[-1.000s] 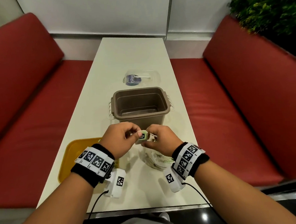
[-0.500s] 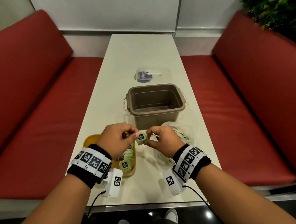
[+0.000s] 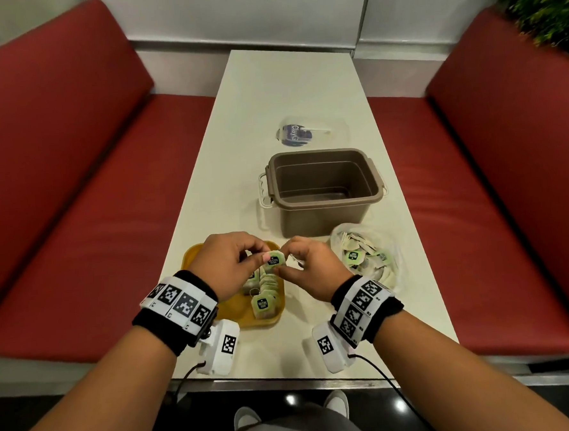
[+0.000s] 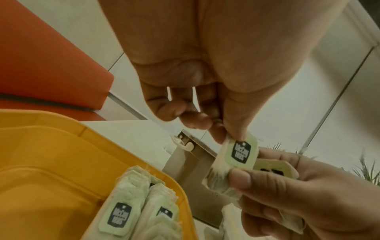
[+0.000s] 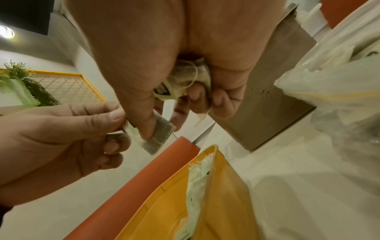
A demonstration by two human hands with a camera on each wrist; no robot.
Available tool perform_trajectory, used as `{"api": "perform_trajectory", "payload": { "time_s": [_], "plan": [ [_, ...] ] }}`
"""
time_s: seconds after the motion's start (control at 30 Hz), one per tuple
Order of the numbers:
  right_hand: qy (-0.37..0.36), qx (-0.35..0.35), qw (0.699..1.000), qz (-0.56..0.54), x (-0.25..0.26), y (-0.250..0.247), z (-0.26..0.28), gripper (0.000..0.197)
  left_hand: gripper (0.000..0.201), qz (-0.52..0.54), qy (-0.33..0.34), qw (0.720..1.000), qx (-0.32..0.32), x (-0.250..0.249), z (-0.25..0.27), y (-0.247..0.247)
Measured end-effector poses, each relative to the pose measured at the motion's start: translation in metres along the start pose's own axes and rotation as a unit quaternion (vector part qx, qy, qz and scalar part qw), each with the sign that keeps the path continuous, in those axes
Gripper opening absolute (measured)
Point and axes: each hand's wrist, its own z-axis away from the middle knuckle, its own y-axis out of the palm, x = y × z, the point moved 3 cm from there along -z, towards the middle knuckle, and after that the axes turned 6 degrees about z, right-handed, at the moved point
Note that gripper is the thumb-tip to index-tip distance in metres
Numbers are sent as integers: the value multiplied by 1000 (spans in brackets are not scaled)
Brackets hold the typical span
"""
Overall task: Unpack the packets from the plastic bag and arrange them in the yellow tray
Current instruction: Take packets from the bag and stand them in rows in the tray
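Both hands meet above the near end of the worktop (image 3: 295, 91), over the right edge of the yellow tray (image 3: 192, 259). Left hand (image 3: 228, 265) pinches the top of one tea packet (image 3: 274, 260) between thumb and forefinger; its other fingers are curled in. Right hand (image 3: 311, 267) pinches the same packet from the other side, thumb pressed on its lower part. In the left wrist view the packet (image 4: 236, 160) shows a green tag with a dark logo, the paper sachet hanging behind it, and a second tagged packet (image 4: 275, 168) sits behind it in the right hand. The right wrist view shows that hand also keeping a bunched packet with string (image 5: 185, 79) curled in its palm.

Yellow tray holds two rows of packets (image 3: 264, 291) standing on edge, tags facing the camera, along its right side; the left part of the tray is bare. Plastic bag (image 3: 369, 260) lies open on the worktop just right of the hands, with loose packets in it, one tag face up.

Brown tub (image 3: 324, 188), lid off, stands behind the hands, just beyond the tray and bag. Clear lid (image 3: 311, 133) with a dark label lies farther back. Red benches (image 3: 75, 194) flank the worktop, green plant (image 3: 543, 3) at top right.
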Motion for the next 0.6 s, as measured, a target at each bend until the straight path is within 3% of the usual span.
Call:
{"api": "perform_trajectory", "payload": {
  "time_s": [0.1, 0.2, 0.4, 0.6],
  "plan": [
    [18, 13, 999, 27, -2, 8, 0, 14, 4, -9, -8, 999, -38, 11, 3, -3],
    [63, 32, 995, 69, -11, 12, 2, 19, 4, -33, -61, 995, -75, 35, 7, -9],
    [142, 72, 984, 75, -21, 22, 9, 47, 11, -139, -167, 976, 27, 81, 14, 12],
    [157, 116, 978, 73, -16, 29, 13, 63, 17, -82, -209, 974, 7, 97, 4, 39]
  ]
}}
